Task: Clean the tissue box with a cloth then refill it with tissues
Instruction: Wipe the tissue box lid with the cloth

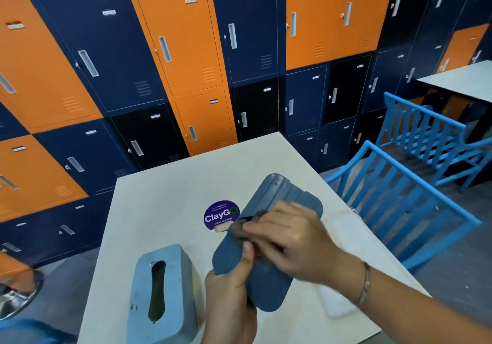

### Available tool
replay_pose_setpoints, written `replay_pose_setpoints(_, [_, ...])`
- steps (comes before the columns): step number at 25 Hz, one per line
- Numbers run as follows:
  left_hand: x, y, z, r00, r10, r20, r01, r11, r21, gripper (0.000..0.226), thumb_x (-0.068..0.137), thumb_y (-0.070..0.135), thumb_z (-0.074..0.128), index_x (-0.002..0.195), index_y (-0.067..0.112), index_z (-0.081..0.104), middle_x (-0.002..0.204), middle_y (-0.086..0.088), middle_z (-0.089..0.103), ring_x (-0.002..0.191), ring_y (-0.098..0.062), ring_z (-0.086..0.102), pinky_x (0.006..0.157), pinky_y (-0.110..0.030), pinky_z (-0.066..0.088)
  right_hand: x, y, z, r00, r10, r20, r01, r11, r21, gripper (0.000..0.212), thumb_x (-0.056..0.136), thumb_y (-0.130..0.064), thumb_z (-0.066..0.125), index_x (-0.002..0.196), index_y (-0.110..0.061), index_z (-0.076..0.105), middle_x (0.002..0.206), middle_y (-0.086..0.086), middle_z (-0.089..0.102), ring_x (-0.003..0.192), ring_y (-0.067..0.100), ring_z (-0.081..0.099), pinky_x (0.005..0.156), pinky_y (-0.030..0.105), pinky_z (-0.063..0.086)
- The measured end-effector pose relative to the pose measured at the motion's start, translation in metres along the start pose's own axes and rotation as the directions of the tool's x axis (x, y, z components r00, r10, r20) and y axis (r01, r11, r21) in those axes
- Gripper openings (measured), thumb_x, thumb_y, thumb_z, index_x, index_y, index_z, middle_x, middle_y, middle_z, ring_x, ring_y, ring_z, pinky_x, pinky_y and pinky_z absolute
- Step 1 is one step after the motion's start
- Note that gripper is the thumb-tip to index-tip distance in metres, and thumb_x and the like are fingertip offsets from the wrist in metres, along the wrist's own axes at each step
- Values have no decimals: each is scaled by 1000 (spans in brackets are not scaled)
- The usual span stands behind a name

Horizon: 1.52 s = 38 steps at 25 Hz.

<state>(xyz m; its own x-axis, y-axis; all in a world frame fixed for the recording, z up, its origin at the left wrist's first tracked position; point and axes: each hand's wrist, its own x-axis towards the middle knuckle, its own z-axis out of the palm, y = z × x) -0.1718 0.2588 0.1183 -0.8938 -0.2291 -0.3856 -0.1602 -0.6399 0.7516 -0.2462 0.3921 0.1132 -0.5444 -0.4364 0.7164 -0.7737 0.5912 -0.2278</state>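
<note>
The right hand [287,239] is smearing into blur, its fingers running together, so its grip is not showing. Under those fingertips a dark cloth [251,219] is peeking out only as a scrap. The left hand [229,298] is hiding its fingers behind the blue panel [287,194], with just 1 thumb showing, and its wrist is running off the bottom edge. Left of that thumb, the tissue box [162,290] is being cropped at its near end. Beyond the fingertips, the small print on the sticker [219,214] is coming out too fine to read.
</note>
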Motion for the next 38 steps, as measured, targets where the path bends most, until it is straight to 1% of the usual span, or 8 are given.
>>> replay_pose_setpoints(3, [1, 2, -7, 1000, -12, -11, 12, 1000, 22, 48, 68, 25, 84, 109, 4, 71, 100, -14, 79, 82, -26, 78, 57, -33, 61, 13, 5, -6, 885, 435, -166, -442, 897, -7, 23, 91, -23, 70, 110, -36, 74, 95, -18, 74, 85, 17, 61, 71, 34, 51])
replay_pose_setpoints(15, [-10, 8, -48, 993, -5, -114, -2, 998, -61, 55, 70, 28, 83, 118, 4, 70, 107, -18, 77, 92, -34, 76, 73, -44, 61, -46, -66, -4, 947, -129, 295, 41, 957, 289, 18, 99, -27, 68, 114, -24, 76, 100, -16, 72, 86, 11, 56, 75, 27, 46])
replay_pose_setpoints(20, [-20, 8, -47, 998, -13, -57, 11, 999, -36, 43, 62, 14, 83, 102, 5, 72, 89, -9, 80, 77, -23, 78, 61, -36, 61, -20, -51, 11, 832, 512, -216, -523, 852, 3, 26, 88, -12, 74, 113, -22, 75, 101, -12, 75, 85, 18, 59, 78, 39, 54])
replay_pose_setpoints(24, [-8, 13, -71, 981, 191, 45, -196, 961, 193, 28, 67, 7, 89, 92, 8, 77, 84, -9, 79, 76, -21, 76, 60, -26, 59, -52, -126, 32, 853, 512, -101, -485, 850, 209, 24, 94, -12, 70, 115, -22, 75, 109, -16, 73, 96, 15, 67, 85, 23, 50])
replay_pose_setpoints(26, [2, 19, -91, 833, 496, 245, -551, 704, 448, 11, 74, 11, 88, 77, 17, 81, 73, 1, 77, 67, -12, 72, 60, -17, 55, -56, -124, 21, 483, 875, -37, -698, 410, 588, 18, 96, -11, 67, 106, -22, 76, 97, -10, 77, 91, 21, 72, 74, 20, 54])
replay_pose_setpoints(28, [22, 19, -118, 360, 597, 717, -909, 53, 413, 6, 86, 15, 81, 90, 18, 84, 89, 1, 80, 81, -8, 73, 78, -16, 55, -61, -109, 2, 63, 962, 266, -605, -175, 776, 17, 101, -22, 58, 97, -13, 72, 80, 6, 75, 68, 31, 65, 51, 29, 49])
replay_pose_setpoints(30, [38, 12, -136, -2, 374, 927, -906, -394, 157, 19, 92, 9, 72, 110, 5, 79, 108, -8, 77, 99, -18, 73, 94, -27, 56, -62, -109, -9, -16, 821, 571, -324, -544, 774, 33, 98, -43, 56, 87, -14, 68, 71, 10, 63, 59, 25, 49, 52, 26, 39])
replay_pose_setpoints(38, [49, 19, -163, -172, 152, 973, -849, -523, -68, 25, 95, 2, 64, 117, -1, 74, 114, -14, 75, 107, -26, 71, 104, -49, 50, -72, -145, 1, 120, 860, 495, -486, -384, 785, 43, 67, -31, 87, 102, -19, 66, 76, 12, 63, 48, 23, 51, 43, 24, 36])
